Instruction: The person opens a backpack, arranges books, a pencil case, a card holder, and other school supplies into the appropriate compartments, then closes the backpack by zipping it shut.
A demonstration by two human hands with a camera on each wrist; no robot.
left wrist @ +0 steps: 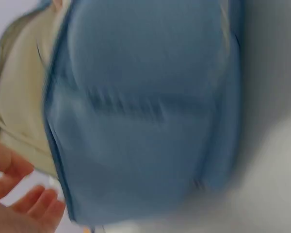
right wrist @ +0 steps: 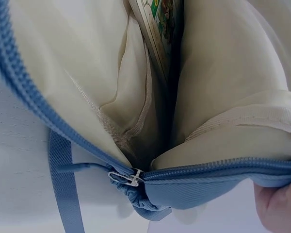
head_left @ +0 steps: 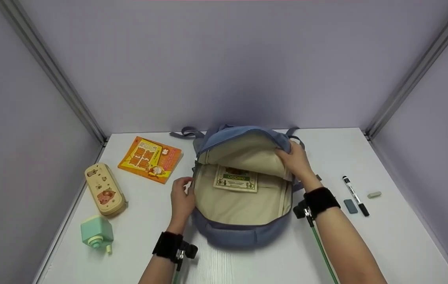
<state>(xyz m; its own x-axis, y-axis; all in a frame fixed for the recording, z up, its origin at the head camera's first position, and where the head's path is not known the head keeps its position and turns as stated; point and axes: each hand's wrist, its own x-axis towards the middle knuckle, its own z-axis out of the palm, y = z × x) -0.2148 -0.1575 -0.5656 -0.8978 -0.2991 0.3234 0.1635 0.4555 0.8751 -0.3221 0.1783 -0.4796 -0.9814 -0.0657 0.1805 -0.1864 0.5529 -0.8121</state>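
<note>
A blue backpack [head_left: 239,233] lies open on the white table [head_left: 385,244], its cream lining showing. Inside, a book with a green border [head_left: 236,179] is tucked into an inner pocket; its edge [right wrist: 160,29] also shows in the right wrist view. My right hand [head_left: 293,157] grips the raised upper flap of the backpack and holds it up. My right fingers [right wrist: 276,204] curl under the blue zipper edge [right wrist: 208,177]. My left hand [head_left: 184,190] sits at the bag's left rim with fingers relaxed. In the left wrist view these fingers [left wrist: 19,194] lie beside the blue fabric [left wrist: 145,121], gripping nothing.
An orange book [head_left: 150,159], a cream pencil case [head_left: 104,189] and a mint green sharpener [head_left: 97,232] lie to the left. To the right are a black-and-white marker [head_left: 355,195], a grey eraser [head_left: 350,206] and a white eraser [head_left: 374,194]. Grey walls enclose the table.
</note>
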